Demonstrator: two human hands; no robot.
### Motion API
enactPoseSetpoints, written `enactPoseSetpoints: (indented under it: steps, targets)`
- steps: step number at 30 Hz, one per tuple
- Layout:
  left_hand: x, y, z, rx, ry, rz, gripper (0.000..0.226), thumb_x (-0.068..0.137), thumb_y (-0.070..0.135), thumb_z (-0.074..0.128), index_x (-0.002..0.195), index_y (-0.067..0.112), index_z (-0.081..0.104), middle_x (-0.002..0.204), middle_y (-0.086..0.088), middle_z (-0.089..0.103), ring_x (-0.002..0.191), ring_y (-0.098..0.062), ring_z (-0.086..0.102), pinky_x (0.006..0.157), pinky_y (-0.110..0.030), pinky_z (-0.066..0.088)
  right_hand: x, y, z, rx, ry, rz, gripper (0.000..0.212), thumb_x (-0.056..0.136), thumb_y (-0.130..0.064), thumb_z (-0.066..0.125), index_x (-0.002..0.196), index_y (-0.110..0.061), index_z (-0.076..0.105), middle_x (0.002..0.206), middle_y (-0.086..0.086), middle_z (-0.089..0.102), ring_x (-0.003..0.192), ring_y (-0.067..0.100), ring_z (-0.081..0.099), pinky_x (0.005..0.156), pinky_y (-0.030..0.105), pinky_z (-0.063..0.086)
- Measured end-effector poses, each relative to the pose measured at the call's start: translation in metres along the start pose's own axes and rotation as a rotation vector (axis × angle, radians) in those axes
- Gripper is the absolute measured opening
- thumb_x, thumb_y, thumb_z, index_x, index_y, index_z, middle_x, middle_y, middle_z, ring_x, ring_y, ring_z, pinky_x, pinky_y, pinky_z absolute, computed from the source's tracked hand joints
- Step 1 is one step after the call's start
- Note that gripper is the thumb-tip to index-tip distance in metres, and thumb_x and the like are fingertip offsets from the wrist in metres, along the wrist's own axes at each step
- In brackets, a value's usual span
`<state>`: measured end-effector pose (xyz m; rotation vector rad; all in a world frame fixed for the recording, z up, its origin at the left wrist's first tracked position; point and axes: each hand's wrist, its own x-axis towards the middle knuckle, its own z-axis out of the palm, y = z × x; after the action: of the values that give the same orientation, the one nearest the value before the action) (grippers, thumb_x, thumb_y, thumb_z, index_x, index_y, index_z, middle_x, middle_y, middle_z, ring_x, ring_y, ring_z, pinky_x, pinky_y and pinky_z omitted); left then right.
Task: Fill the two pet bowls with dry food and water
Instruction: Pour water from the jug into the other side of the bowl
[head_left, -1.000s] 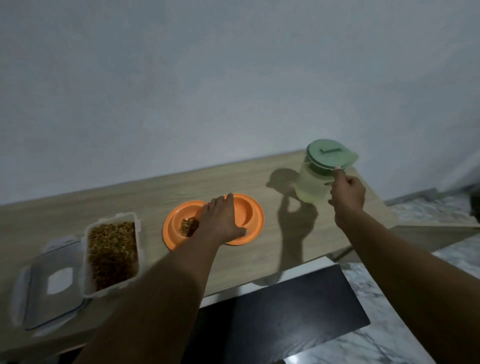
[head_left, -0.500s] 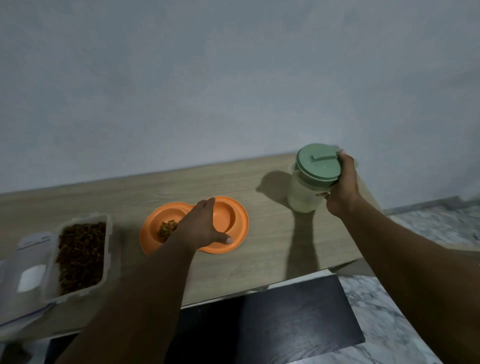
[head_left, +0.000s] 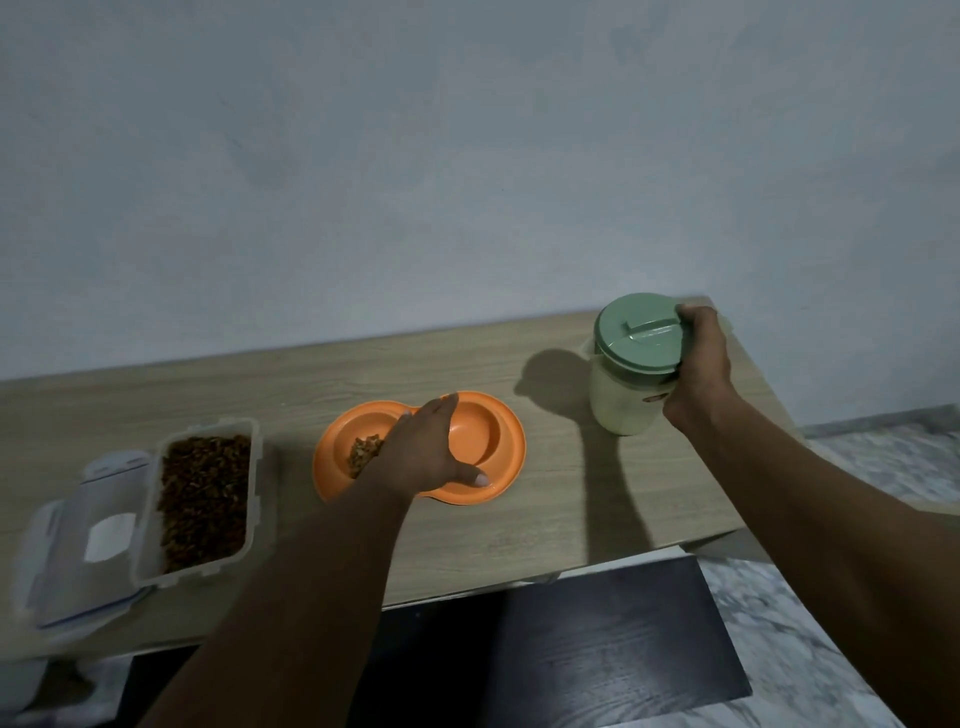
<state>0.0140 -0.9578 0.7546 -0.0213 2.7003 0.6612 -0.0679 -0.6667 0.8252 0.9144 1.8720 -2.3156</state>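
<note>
Left end of wooden table (head_left: 571, 525): clear snap lid (head_left: 78, 556) lying flat, touching open food container (head_left: 143, 525) full of brown kibble (head_left: 205, 493)

Table middle: orange double pet bowl (head_left: 511, 457), small heap of kibble in its left compartment; left hand (head_left: 421, 457) resting across bowl's divider, fingers straight and pressed together, thumb spread out onto near rim

Far right corner of table: translucent water jug (head_left: 623, 405) with green cap (head_left: 634, 338), upright; right hand (head_left: 701, 364) gripping jug at its right side, fingers curled round cap edge
</note>
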Motion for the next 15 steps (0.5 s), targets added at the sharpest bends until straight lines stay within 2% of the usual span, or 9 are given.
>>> enactPoseSetpoints:
  steps: [2, 7, 12, 15]
  targets:
    - [0.001, -0.003, -0.002, -0.014, -0.029, 0.014, 0.132, 0.059, 0.059, 0.086, 0.159, 0.02, 0.01, 0.165, -0.003, 0.017, 0.152, -0.022, 0.016, 0.124, -0.044, 0.005, -0.005, 0.002, 0.009, -0.009, -0.032, -0.017, 0.027, 0.081, -0.051, 0.06, 0.088, -0.027, 0.072, 0.09, -0.001, 0.077, 0.088, 0.027, 0.071, 0.059, 0.029, 0.044]
    - [0.004, -0.009, -0.003, -0.038, -0.038, 0.025, 0.132, 0.06, 0.056, 0.087, 0.159, 0.021, 0.008, 0.165, -0.003, 0.016, 0.152, -0.023, 0.015, 0.124, -0.043, 0.003, -0.023, 0.004, 0.04, -0.032, -0.1, -0.041, 0.022, 0.085, -0.046, 0.063, 0.087, -0.026, 0.071, 0.087, -0.001, 0.076, 0.083, 0.024, 0.07, 0.063, 0.03, 0.047]
    - [0.005, -0.01, -0.003, -0.035, -0.035, 0.028, 0.132, 0.06, 0.057, 0.087, 0.159, 0.022, 0.008, 0.165, -0.004, 0.017, 0.152, -0.023, 0.015, 0.124, -0.041, 0.005, -0.034, 0.008, 0.065, -0.083, -0.135, -0.083, 0.036, 0.08, -0.048, 0.066, 0.098, -0.019, 0.074, 0.1, 0.008, 0.078, 0.095, 0.031, 0.073, 0.076, 0.04, 0.055]
    - [0.005, -0.011, -0.003, -0.041, -0.041, 0.038, 0.132, 0.061, 0.056, 0.086, 0.159, 0.021, 0.005, 0.166, -0.005, 0.014, 0.152, -0.022, 0.013, 0.123, -0.04, 0.003, -0.038, 0.012, 0.075, -0.126, -0.145, -0.107, 0.042, 0.081, -0.048, 0.066, 0.104, -0.014, 0.073, 0.105, 0.014, 0.076, 0.095, 0.032, 0.072, 0.072, 0.038, 0.055]
